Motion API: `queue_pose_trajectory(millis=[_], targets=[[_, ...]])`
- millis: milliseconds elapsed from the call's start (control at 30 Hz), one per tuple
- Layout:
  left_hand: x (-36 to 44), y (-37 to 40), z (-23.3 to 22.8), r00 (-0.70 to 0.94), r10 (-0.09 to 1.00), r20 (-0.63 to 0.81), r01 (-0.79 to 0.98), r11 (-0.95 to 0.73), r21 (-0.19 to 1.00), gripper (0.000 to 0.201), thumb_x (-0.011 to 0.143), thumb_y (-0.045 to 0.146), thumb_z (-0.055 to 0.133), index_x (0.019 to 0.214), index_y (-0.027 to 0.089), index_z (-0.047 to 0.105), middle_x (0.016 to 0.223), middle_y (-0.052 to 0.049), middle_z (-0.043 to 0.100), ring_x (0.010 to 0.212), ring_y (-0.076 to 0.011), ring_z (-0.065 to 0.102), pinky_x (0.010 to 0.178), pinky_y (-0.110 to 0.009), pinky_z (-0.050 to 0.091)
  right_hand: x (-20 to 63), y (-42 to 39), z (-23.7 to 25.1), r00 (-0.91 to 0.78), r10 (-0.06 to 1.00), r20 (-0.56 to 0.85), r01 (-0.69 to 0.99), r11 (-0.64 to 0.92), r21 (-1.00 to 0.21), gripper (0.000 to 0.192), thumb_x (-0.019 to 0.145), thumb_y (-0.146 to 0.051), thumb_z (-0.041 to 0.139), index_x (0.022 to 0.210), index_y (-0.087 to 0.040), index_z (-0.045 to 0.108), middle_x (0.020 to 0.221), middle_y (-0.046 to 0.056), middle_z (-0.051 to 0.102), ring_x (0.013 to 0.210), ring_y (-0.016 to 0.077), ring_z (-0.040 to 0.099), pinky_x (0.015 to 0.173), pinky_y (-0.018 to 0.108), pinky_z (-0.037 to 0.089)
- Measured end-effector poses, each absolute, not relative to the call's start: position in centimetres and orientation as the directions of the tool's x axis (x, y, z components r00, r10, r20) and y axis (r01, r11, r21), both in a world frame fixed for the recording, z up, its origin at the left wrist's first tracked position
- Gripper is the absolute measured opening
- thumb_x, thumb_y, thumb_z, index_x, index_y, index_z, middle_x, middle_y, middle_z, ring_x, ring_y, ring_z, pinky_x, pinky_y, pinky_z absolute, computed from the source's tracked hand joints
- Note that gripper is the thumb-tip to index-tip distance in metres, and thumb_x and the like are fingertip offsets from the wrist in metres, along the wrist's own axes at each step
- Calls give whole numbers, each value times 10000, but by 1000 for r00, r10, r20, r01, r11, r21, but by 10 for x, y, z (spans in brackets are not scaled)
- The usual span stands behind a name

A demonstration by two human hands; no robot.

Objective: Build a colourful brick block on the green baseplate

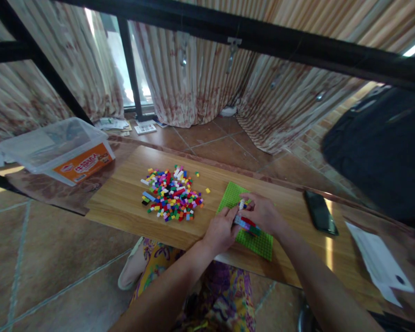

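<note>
A green studded baseplate (233,193) lies on a wooden board (124,203). My left hand (221,230) and my right hand (263,213) meet over the plate's middle. Both pinch a small stack of coloured bricks (246,223) with red, blue and white pieces that sits on the plate. The fingers cover part of the stack. A loose pile of many small coloured bricks (173,193) is spread on the board to the left of the plate, a hand's width from my left hand.
A clear plastic tub with an orange label (58,150) stands at the far left. A black phone (320,212) lies right of the plate, white paper (380,263) beyond it. A dark bag (383,147) sits at the right. Black frame bars cross above.
</note>
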State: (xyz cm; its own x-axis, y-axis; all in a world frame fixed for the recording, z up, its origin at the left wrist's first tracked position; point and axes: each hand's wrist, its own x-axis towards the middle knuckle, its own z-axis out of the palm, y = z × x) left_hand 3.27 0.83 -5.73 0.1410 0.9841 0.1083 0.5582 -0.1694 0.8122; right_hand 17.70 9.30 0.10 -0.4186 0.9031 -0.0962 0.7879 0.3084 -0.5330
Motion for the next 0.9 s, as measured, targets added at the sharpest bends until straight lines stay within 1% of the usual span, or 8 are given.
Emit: queue_pose_trajectory(millis=[67, 167, 333, 433, 567, 700, 800, 900], targets=[[33, 8, -60, 140, 983, 122, 548, -179, 817, 516, 871, 260, 518, 1375, 234, 408, 1160, -75, 559, 1040, -218, 571, 926, -369, 495, 176, 96, 4, -438, 892, -110, 789, 323, -523, 600, 673, -259, 687, 1258, -176, 580, 749, -7, 676, 661, 135, 617, 655, 244, 470], [34, 9, -64, 143, 979, 144, 540, -199, 818, 524, 878, 259, 512, 1387, 237, 393, 1156, -74, 559, 1031, -214, 573, 924, -366, 499, 174, 99, 6, -460, 880, -117, 797, 351, -491, 646, 668, -241, 689, 1299, -204, 554, 759, -18, 687, 676, 136, 629, 672, 243, 474], [33, 9, -68, 151, 975, 164, 551, -221, 805, 536, 890, 261, 490, 1411, 227, 365, 1134, -82, 559, 1014, -224, 573, 903, -377, 509, 172, 104, 9, -483, 866, -133, 814, 388, -432, 639, 650, -230, 692, 1278, -217, 575, 822, -12, 717, 739, 150, 659, 720, 248, 489], [33, 9, -68, 158, 974, 161, 548, -222, 806, 534, 889, 255, 484, 1410, 224, 369, 1089, -77, 564, 973, -219, 578, 882, -371, 516, 170, 105, 11, -505, 854, -123, 818, 427, -386, 634, 652, -232, 682, 1278, -222, 578, 819, -19, 723, 759, 155, 666, 745, 255, 491], [33, 8, -68, 163, 972, 168, 533, -230, 814, 531, 887, 245, 481, 1406, 229, 370, 1097, -73, 560, 977, -214, 575, 891, -369, 512, 167, 107, 16, -537, 833, -133, 814, 471, -339, 622, 667, -218, 659, 1284, -186, 581, 836, 3, 733, 758, 160, 669, 753, 259, 490], [34, 8, -68, 154, 972, 178, 532, -234, 814, 528, 879, 233, 486, 1395, 220, 375, 1112, -76, 558, 1002, -218, 567, 906, -375, 506, 163, 111, 18, -572, 808, -140, 805, 520, -286, 611, 646, -189, 660, 1254, -165, 608, 817, 21, 737, 754, 171, 672, 753, 262, 489], [34, 8, -69, 157, 971, 179, 528, -236, 816, 503, 879, 229, 482, 1373, 211, 389, 1121, -77, 558, 1012, -215, 565, 917, -371, 502, 162, 113, 18, -566, 808, -161, 811, 512, -284, 593, 641, -189, 670, 1232, -182, 624, 810, 15, 738, 769, 176, 679, 756, 265, 494], [34, 8, -69, 164, 972, 171, 532, -233, 814, 500, 875, 225, 485, 1365, 210, 390, 1125, -77, 558, 1018, -218, 567, 917, -372, 502, 163, 112, 17, -523, 831, -189, 835, 455, -309, 585, 642, -196, 688, 1223, -188, 628, 813, 10, 738, 794, 175, 685, 780, 270, 503]])
